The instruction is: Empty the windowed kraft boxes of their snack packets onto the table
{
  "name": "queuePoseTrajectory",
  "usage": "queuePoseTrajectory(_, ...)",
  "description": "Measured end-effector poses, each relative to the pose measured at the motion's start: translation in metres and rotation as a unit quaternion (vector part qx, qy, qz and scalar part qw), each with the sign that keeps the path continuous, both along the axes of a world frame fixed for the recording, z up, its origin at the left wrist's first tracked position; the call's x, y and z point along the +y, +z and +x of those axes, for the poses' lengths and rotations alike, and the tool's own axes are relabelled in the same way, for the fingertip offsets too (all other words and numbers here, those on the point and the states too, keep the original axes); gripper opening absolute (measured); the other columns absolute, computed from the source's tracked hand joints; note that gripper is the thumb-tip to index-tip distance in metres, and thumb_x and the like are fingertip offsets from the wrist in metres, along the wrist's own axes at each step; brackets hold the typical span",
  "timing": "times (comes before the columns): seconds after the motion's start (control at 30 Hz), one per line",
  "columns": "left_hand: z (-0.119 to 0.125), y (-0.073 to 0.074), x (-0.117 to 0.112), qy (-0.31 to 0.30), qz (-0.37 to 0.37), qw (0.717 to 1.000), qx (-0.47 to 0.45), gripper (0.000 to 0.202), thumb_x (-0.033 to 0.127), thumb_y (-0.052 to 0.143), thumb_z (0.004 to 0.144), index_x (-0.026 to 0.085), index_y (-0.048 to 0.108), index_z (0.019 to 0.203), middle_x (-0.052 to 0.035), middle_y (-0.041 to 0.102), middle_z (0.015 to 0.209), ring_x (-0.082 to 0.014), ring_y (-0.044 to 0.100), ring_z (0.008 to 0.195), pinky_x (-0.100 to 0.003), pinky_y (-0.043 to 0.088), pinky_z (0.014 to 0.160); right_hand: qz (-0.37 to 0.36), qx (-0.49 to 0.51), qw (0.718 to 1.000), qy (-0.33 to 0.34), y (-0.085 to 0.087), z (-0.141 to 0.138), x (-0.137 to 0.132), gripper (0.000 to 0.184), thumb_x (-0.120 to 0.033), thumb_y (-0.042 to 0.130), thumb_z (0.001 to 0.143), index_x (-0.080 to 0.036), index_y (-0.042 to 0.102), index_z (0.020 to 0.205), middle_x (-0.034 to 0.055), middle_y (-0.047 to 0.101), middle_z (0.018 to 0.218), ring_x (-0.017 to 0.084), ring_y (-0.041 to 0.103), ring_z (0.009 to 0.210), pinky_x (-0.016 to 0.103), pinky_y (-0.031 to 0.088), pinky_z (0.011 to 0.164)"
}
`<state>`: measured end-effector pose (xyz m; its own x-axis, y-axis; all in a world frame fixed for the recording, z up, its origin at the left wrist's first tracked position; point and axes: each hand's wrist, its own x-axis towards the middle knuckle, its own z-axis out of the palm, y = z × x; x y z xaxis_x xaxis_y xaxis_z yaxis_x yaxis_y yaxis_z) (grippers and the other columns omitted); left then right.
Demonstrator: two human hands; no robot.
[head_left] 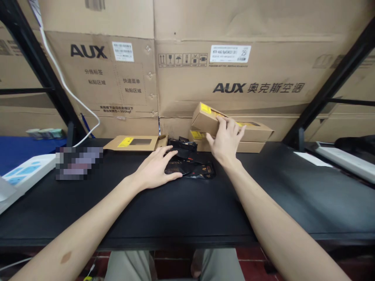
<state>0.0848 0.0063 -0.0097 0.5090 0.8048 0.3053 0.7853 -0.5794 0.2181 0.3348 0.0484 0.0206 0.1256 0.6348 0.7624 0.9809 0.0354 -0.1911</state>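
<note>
My left hand [156,168] lies with fingers spread at the left side of several crumpled black packets [195,169], its fingertips over or touching them. On the right, my right hand [227,140] grips a brown cardboard box [203,119] with a yellow label, fingers over the upper edge and thumb at the lower front. This box tilts, its left end raised, on top of other similar boxes [249,147]. Part of it is hidden behind my hand. A flat brown carton with a window [121,143] lies left of the packets.
Large AUX cardboard sheets [187,86] stand behind the black table [181,214]. A blurred-out item [79,163] and a white power strip [32,171] lie left, near a white cable [60,74]. Black metal posts [331,74] rise at both sides. A white card [312,159] lies right.
</note>
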Motion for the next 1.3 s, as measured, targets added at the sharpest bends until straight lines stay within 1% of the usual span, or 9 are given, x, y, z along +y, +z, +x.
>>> queuePoseTrajectory(0.2,0.046,0.005,0.027,0.041,-0.048,0.998,-0.008,0.099,0.083,0.049,0.086,0.024,0.035,0.165,-0.0193,0.024,0.176,-0.0433,0.027,0.160,-0.060,0.028,0.126,0.026,0.000,1.000,0.005,0.003,0.000,-0.003,0.063,-0.033,0.058,0.094,-0.015,0.043,0.152,0.0231,0.051,0.147,0.040,0.044,0.139,0.072,0.017,0.123)
queuePoseTrajectory(0.33,0.066,0.004,0.039,0.044,-0.043,0.998,-0.025,0.096,0.081,0.052,0.086,0.021,0.043,0.160,-0.0231,0.029,0.173,-0.0491,0.039,0.153,-0.064,0.034,0.121,0.027,-0.002,1.000,-0.004,0.001,0.000,-0.002,0.062,-0.035,0.058,0.095,-0.015,0.044,0.152,0.0224,0.053,0.144,0.039,0.045,0.139,0.072,0.019,0.122)
queuePoseTrajectory(0.5,0.072,0.001,0.028,-0.014,-0.035,0.999,-0.030,0.086,0.074,0.059,0.086,0.024,0.050,0.156,-0.0162,0.038,0.170,-0.0423,0.054,0.144,-0.054,0.044,0.118,0.021,0.005,1.000,0.008,0.003,-0.004,-0.005,0.063,-0.033,0.061,0.094,-0.013,0.045,0.152,0.0220,0.053,0.146,0.038,0.045,0.140,0.069,0.016,0.125)
queuePoseTrajectory(0.67,0.074,0.001,0.020,-0.013,0.006,0.997,-0.074,0.058,0.051,0.064,0.091,0.020,0.063,0.140,-0.0156,0.053,0.159,-0.0400,0.059,0.137,-0.055,0.043,0.117,0.001,-0.003,0.999,0.046,0.005,-0.010,-0.012,0.062,-0.032,0.060,0.095,-0.016,0.045,0.153,0.0223,0.051,0.148,0.038,0.044,0.142,0.070,0.015,0.125)
queuePoseTrajectory(0.8,0.066,0.013,0.024,0.029,0.056,0.982,-0.178,0.026,0.035,0.059,0.092,0.019,0.072,0.109,-0.0143,0.071,0.128,-0.0355,0.062,0.127,-0.057,0.039,0.118,0.010,-0.011,0.997,0.071,0.006,-0.014,-0.015,0.061,-0.031,0.060,0.095,-0.015,0.045,0.153,0.0199,0.050,0.153,0.035,0.043,0.145,0.065,0.012,0.128)
queuePoseTrajectory(1.0,0.030,0.032,0.028,0.125,0.040,0.903,-0.410,0.039,0.042,0.034,0.103,0.017,0.062,0.115,-0.0170,0.071,0.122,-0.0269,0.073,0.102,-0.045,0.062,0.085,0.059,-0.068,0.984,0.154,0.002,-0.022,-0.015,0.059,-0.032,0.062,0.094,-0.020,0.049,0.151,0.0160,0.052,0.155,0.034,0.044,0.148,0.069,0.010,0.129)
queuePoseTrajectory(1.03,0.025,0.034,0.026,0.111,-0.001,0.883,-0.457,0.043,0.047,0.033,0.103,0.018,0.061,0.119,-0.0168,0.072,0.124,-0.0253,0.074,0.097,-0.040,0.064,0.077,0.079,-0.085,0.976,0.186,-0.001,-0.026,-0.014,0.058,-0.032,0.063,0.094,-0.020,0.050,0.149,0.0153,0.054,0.154,0.034,0.045,0.147,0.069,0.010,0.129)
queuePoseTrajectory(1.17,0.008,0.039,0.008,-0.056,-0.254,0.716,-0.648,0.052,0.060,0.047,0.099,0.022,0.063,0.130,-0.0131,0.076,0.124,-0.0255,0.076,0.095,-0.032,0.066,0.062,0.138,-0.152,0.935,0.288,-0.014,-0.046,-0.015,0.046,-0.032,0.063,0.097,-0.023,0.057,0.142,0.0119,0.061,0.148,0.031,0.049,0.145,0.065,0.017,0.131)
queuePoseTrajectory(1.3,0.001,0.040,-0.002,-0.061,-0.280,0.669,-0.686,0.044,0.046,0.058,0.094,0.019,0.065,0.129,-0.0124,0.079,0.117,-0.0276,0.078,0.090,-0.033,0.067,0.056,0.133,-0.175,0.923,0.315,-0.017,-0.061,-0.023,0.043,-0.030,0.061,0.099,-0.025,0.058,0.141,0.0093,0.062,0.150,0.029,0.049,0.146,0.061,0.021,0.132)
